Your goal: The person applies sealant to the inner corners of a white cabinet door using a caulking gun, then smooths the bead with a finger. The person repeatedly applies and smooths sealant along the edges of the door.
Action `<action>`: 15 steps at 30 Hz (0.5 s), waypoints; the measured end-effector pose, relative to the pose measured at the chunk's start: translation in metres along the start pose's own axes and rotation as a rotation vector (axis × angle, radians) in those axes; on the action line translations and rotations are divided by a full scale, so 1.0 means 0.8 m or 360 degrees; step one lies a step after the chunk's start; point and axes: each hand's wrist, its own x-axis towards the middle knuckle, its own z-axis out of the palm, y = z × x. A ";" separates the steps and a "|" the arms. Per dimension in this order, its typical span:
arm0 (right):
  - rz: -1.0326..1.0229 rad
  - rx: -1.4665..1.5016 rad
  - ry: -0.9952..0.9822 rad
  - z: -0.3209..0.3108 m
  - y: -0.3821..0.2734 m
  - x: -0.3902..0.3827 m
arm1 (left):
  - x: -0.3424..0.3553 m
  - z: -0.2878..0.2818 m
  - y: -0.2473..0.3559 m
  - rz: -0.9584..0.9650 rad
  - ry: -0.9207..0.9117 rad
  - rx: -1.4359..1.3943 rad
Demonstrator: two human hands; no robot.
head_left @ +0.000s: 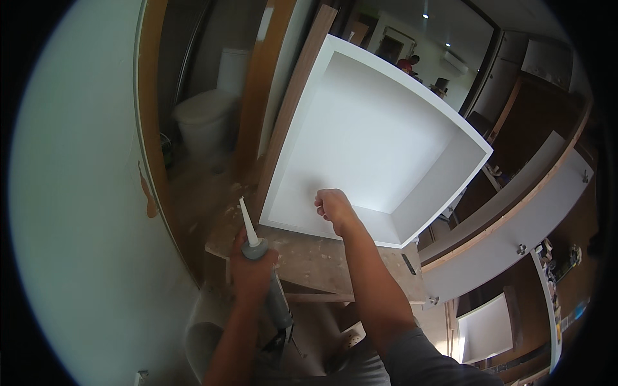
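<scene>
My left hand [252, 273] grips a caulking gun with a grey cartridge [278, 302] and long white nozzle [249, 222], pointing upward at the lower left. A white open-fronted box [367, 125] with a wooden strip [283, 135] along its left side stands on a dusty wooden board [315, 267]. My right hand [333, 207] reaches into the lower left part of the box, its fingers curled; I cannot make out whether it holds anything or touches the inner surface. A small dark strip [409, 264] lies on the board at the right.
A pale wall [77, 193] fills the left, beside a doorway showing a toilet [203, 112]. A curved white cabinet panel [489, 257] with hinges and a loose white box [483, 328] are at the right. A person in red [405, 64] shows small at the top.
</scene>
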 end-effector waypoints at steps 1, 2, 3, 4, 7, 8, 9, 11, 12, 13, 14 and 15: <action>0.0132 -0.0098 0.0085 -0.021 -0.003 -0.005 | 0.000 0.000 -0.001 0.0012 -0.0008 0.0012; 0.0233 -0.0057 0.0180 -0.037 -0.003 -0.009 | -0.001 0.000 -0.002 0.0008 -0.0027 0.0012; 0.0278 -0.0031 0.0233 -0.047 -0.002 -0.011 | 0.000 0.000 -0.003 -0.0019 -0.0026 0.0024; 0.0313 -0.0038 0.0199 -0.052 -0.001 -0.009 | -0.001 0.000 -0.004 -0.0065 -0.0032 0.0018; 0.0316 -0.0078 0.0187 -0.046 0.009 0.012 | 0.001 0.001 -0.009 -0.0061 -0.0033 0.0095; 0.0290 -0.0075 0.0174 -0.035 0.014 0.022 | 0.002 0.000 -0.010 -0.0012 -0.0028 0.0131; 0.0172 -0.0298 0.0152 -0.021 0.019 0.033 | 0.002 0.000 -0.012 -0.0037 -0.0013 0.0133; -0.0100 -0.0622 0.0160 0.013 0.028 0.051 | 0.003 0.000 -0.013 -0.0080 -0.0002 0.0117; -0.0086 -0.0680 0.0181 0.031 0.031 0.058 | 0.003 0.001 -0.013 -0.0017 0.0014 0.0137; -0.0645 -0.1326 0.0115 0.044 0.033 0.061 | 0.003 0.002 -0.011 0.0016 0.0032 0.0157; -0.0299 -0.0867 0.0142 0.061 0.034 0.064 | 0.002 0.003 -0.009 0.0047 0.0048 0.0180; -0.0272 -0.0828 0.0098 0.079 0.029 0.071 | 0.000 0.004 -0.007 0.0025 0.0043 0.0176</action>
